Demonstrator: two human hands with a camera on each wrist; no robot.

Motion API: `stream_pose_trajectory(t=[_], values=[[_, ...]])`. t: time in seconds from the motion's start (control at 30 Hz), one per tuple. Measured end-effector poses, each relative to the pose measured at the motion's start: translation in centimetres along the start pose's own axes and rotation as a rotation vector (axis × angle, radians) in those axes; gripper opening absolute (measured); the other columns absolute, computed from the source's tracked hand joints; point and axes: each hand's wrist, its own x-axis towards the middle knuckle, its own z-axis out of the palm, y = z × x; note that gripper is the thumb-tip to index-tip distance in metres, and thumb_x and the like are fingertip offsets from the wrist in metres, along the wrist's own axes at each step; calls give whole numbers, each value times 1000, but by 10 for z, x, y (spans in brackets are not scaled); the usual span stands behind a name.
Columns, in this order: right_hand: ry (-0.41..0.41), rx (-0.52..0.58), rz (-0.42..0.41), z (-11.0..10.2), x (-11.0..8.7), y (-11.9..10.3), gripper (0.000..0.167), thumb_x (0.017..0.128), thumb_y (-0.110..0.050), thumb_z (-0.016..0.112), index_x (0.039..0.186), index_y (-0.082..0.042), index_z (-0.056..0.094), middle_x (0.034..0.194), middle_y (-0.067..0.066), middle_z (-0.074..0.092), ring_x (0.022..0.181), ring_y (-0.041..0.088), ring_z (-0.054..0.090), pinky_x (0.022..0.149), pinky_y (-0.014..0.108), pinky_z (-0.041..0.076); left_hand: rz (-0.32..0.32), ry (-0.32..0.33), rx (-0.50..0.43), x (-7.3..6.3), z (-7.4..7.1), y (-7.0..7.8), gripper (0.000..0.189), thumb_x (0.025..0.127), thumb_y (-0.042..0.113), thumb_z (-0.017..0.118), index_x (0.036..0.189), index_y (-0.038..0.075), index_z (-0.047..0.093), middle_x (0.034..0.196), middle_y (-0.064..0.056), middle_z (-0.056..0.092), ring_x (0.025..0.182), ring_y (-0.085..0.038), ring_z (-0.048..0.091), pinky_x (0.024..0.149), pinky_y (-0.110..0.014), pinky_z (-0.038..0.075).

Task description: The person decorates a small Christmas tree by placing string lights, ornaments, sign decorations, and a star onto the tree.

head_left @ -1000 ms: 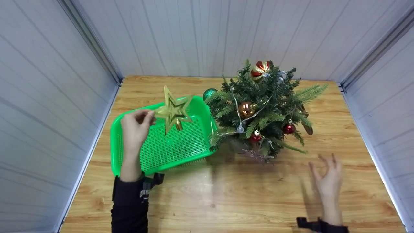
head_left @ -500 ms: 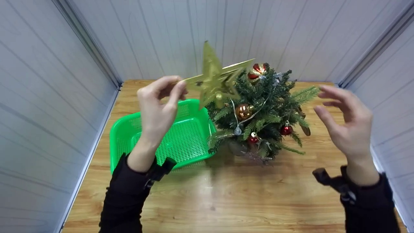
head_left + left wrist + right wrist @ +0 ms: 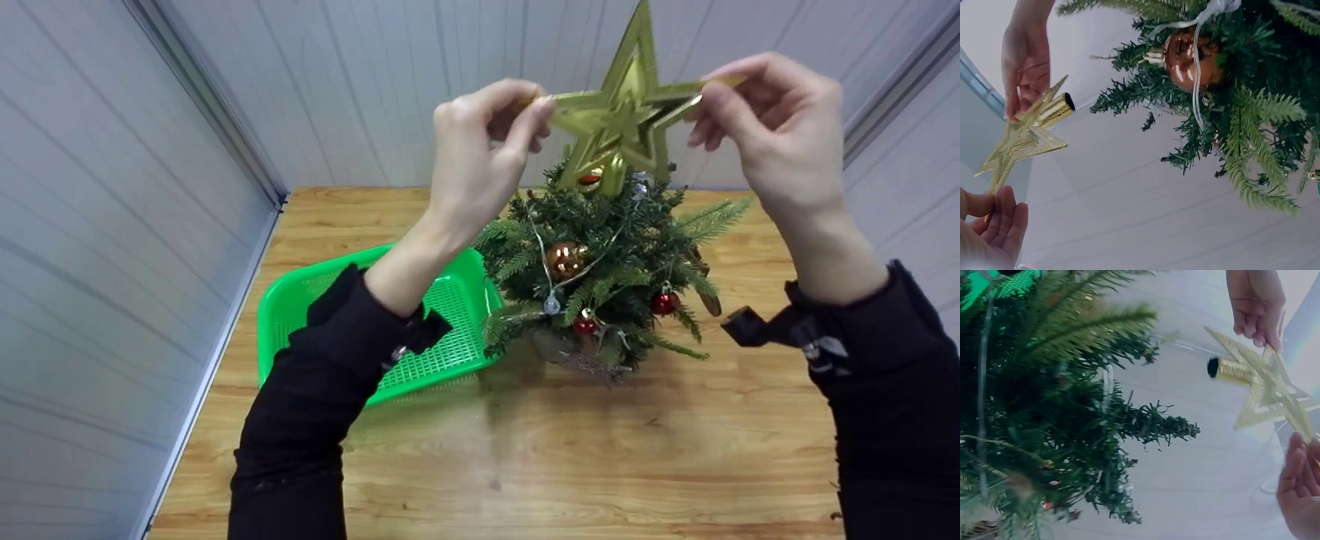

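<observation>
A gold star tree topper [image 3: 626, 116] is held up between both hands, over the top of a small Christmas tree [image 3: 600, 240]. My left hand [image 3: 484, 142] pinches its left point between thumb and fingers. On the opposite point, my right hand [image 3: 784, 135] grips with thumb and fingertips. The left wrist view shows the topper's hollow gold tube [image 3: 1054, 110] with its dark opening turned toward the tree; a gap separates it from the branches there. In the right wrist view, the tree's bare tip [image 3: 1188, 429] sticks out below the star [image 3: 1275, 391].
A green plastic basket [image 3: 277, 300] stands left of the tree, partly under my left forearm. On the branches hang a copper ball [image 3: 566, 259], red balls [image 3: 665, 301] and a light string [image 3: 552, 303]. White panel walls [image 3: 360, 90] enclose the wooden table [image 3: 562, 457].
My left hand has carried the star from above the basket, up and right, over the tree. The right hand has risen from the table's right side and taken hold of the star's other point.
</observation>
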Motion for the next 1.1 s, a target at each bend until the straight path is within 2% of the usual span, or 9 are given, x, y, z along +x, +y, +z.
stream_pose_trajectory(t=[0.13, 0.2, 0.33, 0.47, 0.6, 0.7, 0.8, 0.97, 1.1], values=[[95, 87, 19, -4, 15, -2, 21, 76, 4, 64, 85, 20, 53, 71, 27, 57, 55, 25, 54, 51, 26, 49, 3, -13, 24, 23, 11, 1, 13, 86, 8, 56, 87, -3, 63, 74, -9, 63, 61, -13, 56, 58, -18, 47], [111, 86, 7, -7, 20, -2, 22, 76, 4, 64, 84, 20, 53, 71, 26, 57, 56, 26, 55, 52, 27, 49, -4, -15, 47, 33, 17, 1, 13, 86, 10, 56, 88, -1, 64, 73, -8, 62, 61, -12, 54, 57, -17, 46], [124, 103, 24, -14, 22, 3, 20, 76, 5, 64, 84, 20, 53, 69, 24, 58, 56, 25, 55, 53, 27, 49, -48, -48, 76, 42, 25, 2, 13, 86, 11, 56, 88, 1, 65, 73, -6, 62, 61, -11, 54, 57, -16, 45], [136, 167, 97, -19, 16, 8, 20, 75, 7, 63, 86, 20, 52, 70, 23, 58, 57, 25, 55, 54, 26, 50, -95, -101, 73, 40, 28, -1, 15, 87, 10, 54, 89, -1, 64, 75, -8, 62, 62, -12, 54, 57, -17, 45], [137, 173, 133, -22, 9, 14, 19, 76, 7, 62, 86, 19, 52, 71, 22, 58, 57, 24, 55, 54, 26, 50, -74, -107, 79, 34, 32, -9, 15, 87, 8, 53, 89, -3, 63, 74, -9, 62, 60, -12, 55, 56, -18, 46], [128, 139, 120, -22, 5, 22, 18, 77, 6, 62, 86, 18, 53, 71, 22, 57, 56, 23, 55, 55, 25, 50, -65, -97, 76, 30, 33, -14, 15, 87, 7, 54, 89, -4, 63, 73, -10, 62, 60, -14, 55, 56, -18, 46], [119, 97, 94, -21, -1, 29, 16, 78, 5, 62, 85, 16, 55, 71, 21, 57, 56, 23, 55, 55, 25, 50, -87, -98, 65, 26, 33, -18, 14, 87, 7, 54, 89, -4, 63, 73, -10, 62, 61, -16, 56, 55, -18, 46], [105, 53, 41, -19, -8, 36, 14, 79, 4, 60, 87, 15, 55, 72, 22, 58, 57, 23, 56, 56, 26, 50, -90, -94, 50, 22, 32, -21, 12, 86, 8, 56, 88, -2, 63, 73, -8, 62, 62, -14, 56, 56, -18, 46], [99, 25, 33, -20, -14, 36, 16, 81, 4, 59, 95, 12, 56, 75, 21, 59, 59, 23, 58, 57, 26, 51, -70, -115, 46, 19, 30, -20, 20, 86, 11, 57, 101, -1, 59, 81, -8, 65, 68, -12, 58, 63, -17, 48]])
